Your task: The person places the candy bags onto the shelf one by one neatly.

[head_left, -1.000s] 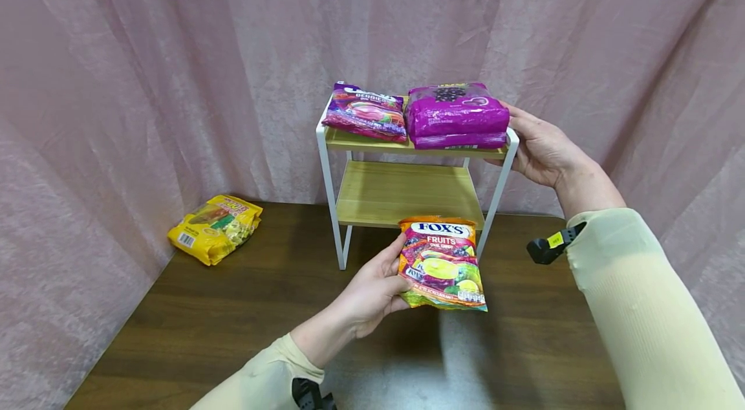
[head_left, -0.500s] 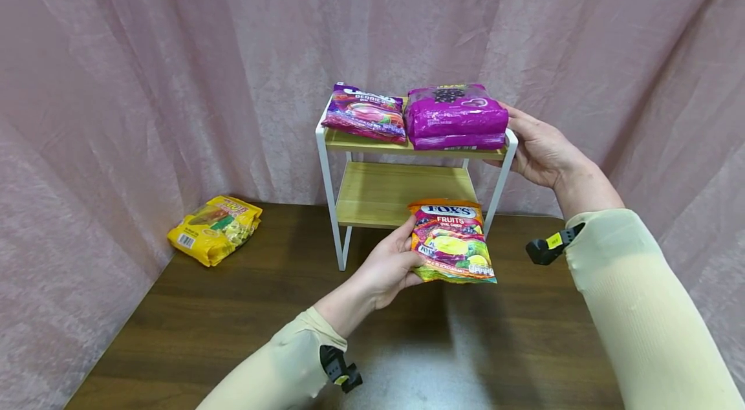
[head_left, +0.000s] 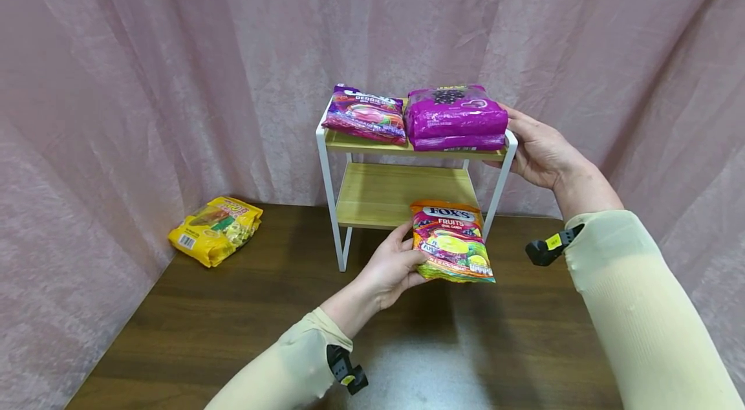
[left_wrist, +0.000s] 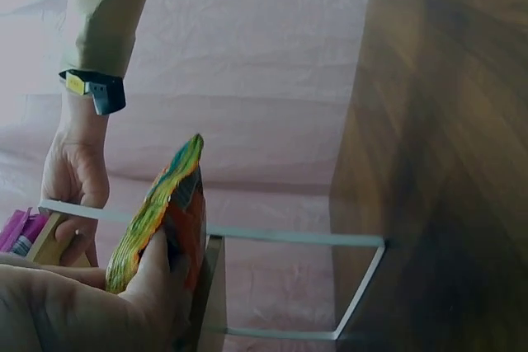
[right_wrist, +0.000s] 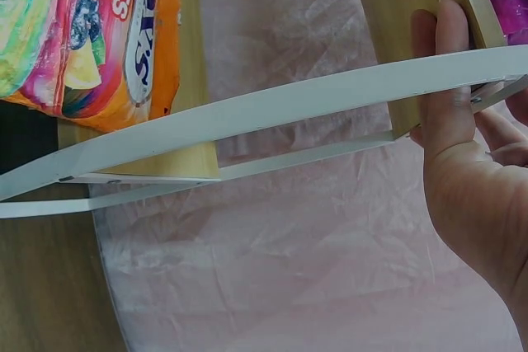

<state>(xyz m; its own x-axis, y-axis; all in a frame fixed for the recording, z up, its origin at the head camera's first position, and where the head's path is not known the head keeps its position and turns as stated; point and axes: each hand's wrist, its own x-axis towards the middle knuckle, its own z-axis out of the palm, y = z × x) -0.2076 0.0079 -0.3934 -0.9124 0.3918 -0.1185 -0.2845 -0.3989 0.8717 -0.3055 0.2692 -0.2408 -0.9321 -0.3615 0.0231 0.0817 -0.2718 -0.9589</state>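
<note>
An orange bag of Fox's fruit candy [head_left: 451, 240] is in my left hand [head_left: 392, 271], which pinches its left side with the thumb on the front. Tilted, the bag hangs before the right part of the rack's lower shelf [head_left: 401, 187]; the right wrist view shows its top end [right_wrist: 99, 35] beside that shelf. My right hand [head_left: 544, 151] grips the right end of the two-tier rack [head_left: 326, 171] at the top shelf, and fingers [right_wrist: 451, 80] reach under the board. A purple candy bag [head_left: 456, 119] and a berries candy bag [head_left: 367, 114] lie on the top shelf.
A yellow food packet [head_left: 215, 231] lies on the brown wooden table [head_left: 233, 332], left of the rack. Pink curtains [head_left: 262, 61] hang close behind the rack and along both sides. The rack's white metal legs [head_left: 495, 193] frame the lower shelf at either end.
My left hand has moved up and to the right with the candy bag, closer to the lower shelf, mostly in the first half second. The right hand keeps its place on the rack.
</note>
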